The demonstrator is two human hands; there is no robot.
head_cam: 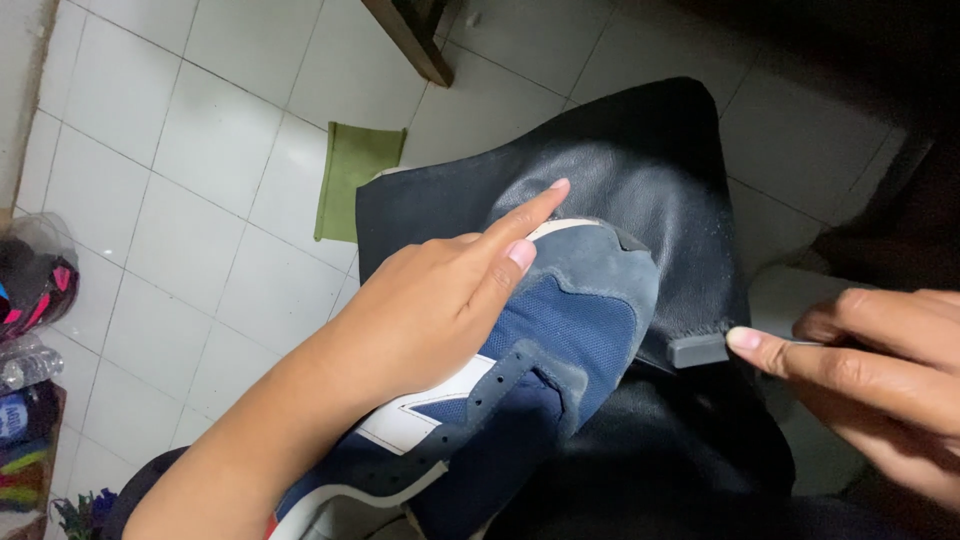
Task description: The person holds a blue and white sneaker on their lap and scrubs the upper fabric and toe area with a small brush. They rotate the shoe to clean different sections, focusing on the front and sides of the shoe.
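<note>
Left hand (430, 300) lies flat on blue sneaker (560, 340), fingers spread along its toe. Sneaker sits on black leather sheet (640, 170) over lap. Right hand (880, 370) pinches small grey block (697, 350) just beside toe. Green cloth (350, 175) on tile floor (200, 200).

A home floor: white tiles (200, 230), wooden furniture leg (415, 40).

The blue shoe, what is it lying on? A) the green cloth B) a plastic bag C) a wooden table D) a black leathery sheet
D: the blue shoe, steadied by the left hand, lies on the black leathery sheet, while the green cloth lies apart on the white tiled floor.
</note>
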